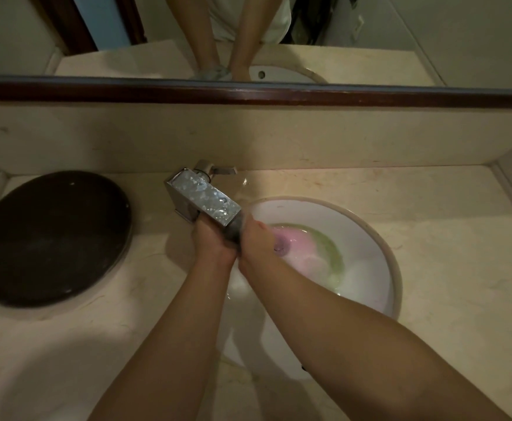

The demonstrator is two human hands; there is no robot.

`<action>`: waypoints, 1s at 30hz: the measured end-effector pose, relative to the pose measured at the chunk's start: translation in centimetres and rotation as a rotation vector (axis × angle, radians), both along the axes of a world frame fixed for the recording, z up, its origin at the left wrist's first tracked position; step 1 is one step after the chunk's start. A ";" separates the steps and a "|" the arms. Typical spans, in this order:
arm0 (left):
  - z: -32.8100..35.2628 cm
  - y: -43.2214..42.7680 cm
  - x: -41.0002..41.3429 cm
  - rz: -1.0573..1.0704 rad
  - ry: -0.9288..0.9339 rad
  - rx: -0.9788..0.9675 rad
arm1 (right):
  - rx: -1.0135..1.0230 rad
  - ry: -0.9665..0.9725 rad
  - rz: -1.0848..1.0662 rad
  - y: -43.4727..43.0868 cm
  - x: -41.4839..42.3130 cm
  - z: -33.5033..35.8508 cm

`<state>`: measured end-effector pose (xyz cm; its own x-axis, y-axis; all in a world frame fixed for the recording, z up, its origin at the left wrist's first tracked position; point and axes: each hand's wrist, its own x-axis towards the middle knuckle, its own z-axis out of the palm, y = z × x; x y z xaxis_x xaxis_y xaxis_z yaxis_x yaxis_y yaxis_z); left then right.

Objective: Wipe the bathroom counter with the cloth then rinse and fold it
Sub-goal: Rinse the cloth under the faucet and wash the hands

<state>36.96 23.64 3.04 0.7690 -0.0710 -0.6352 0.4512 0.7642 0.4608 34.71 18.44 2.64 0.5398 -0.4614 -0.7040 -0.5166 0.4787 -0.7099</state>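
A wet cloth (306, 253), pink with a green edge, lies in the white sink basin (370, 238), one end bunched in my hands. My left hand (212, 241) and my right hand (257, 241) are pressed together under the spout of the chrome faucet (206, 197), which hides my fingers and most of the gripped part. Both hands appear closed on the cloth. The beige marble counter (449, 238) surrounds the basin.
A dark round lid or tray (51, 238) lies on the counter at the left. The faucet lever (223, 170) points right, near the back wall. A mirror with a dark wooden frame (248, 92) runs above the backsplash and reflects my arms.
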 end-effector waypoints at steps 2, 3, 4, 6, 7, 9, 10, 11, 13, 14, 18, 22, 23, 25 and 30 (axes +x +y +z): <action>0.4 -0.2 0.0 0.030 0.000 -0.037 | -0.113 0.046 0.026 -0.2 0.3 0.1; 0.7 -0.3 0.1 0.043 0.012 -0.045 | -0.175 0.071 0.079 -0.2 0.5 -0.1; 1.0 -0.4 0.2 0.052 0.028 -0.036 | -0.259 0.090 0.198 -0.4 0.7 -0.1; 1.4 -0.6 0.3 0.055 0.057 -0.069 | -0.342 0.088 0.322 -0.8 0.9 0.4; 1.5 -0.7 0.4 0.058 0.067 -0.096 | -0.313 0.072 0.307 -1.3 0.8 1.0; 1.4 -0.7 0.4 0.052 0.070 -0.127 | -0.384 0.087 0.397 -1.9 1.1 1.2; 1.4 -0.7 0.4 0.032 0.063 -0.137 | -0.368 0.074 0.418 -2.2 1.1 1.3; 1.4 -0.7 0.4 0.005 0.054 -0.147 | -0.320 0.077 0.426 -2.1 1.0 1.7; 1.4 -0.8 0.3 -0.036 0.044 -0.149 | -0.244 0.137 0.403 -1.8 1.2 1.6; 1.2 -0.8 0.3 -0.047 0.046 -0.141 | -0.153 0.133 0.379 -1.9 1.2 1.6; 0.2 -0.8 0.4 -0.015 0.059 -0.122 | 0.073 0.112 0.162 -2.3 0.5 0.7; -0.2 0.3 0.1 -0.048 0.016 -0.130 | 0.272 0.162 -0.032 -3.2 -0.5 0.1; -0.4 0.6 -0.1 -0.060 0.019 -0.122 | 0.252 0.168 -0.040 -3.5 -0.8 0.0; -0.8 1.1 -0.2 -0.082 -0.007 -0.052 | 0.272 0.141 -0.050 -3.9 -1.4 -0.7; -1.2 0.9 -0.4 -0.116 -0.019 0.216 | 0.377 0.077 -0.039 -1.7 -1.9 -1.3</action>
<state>36.54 24.52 1.86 0.7753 -0.0240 -0.6311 0.5203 0.5907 0.6167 32.76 16.73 1.34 0.4662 -0.1822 -0.8657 -0.5372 0.7192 -0.4406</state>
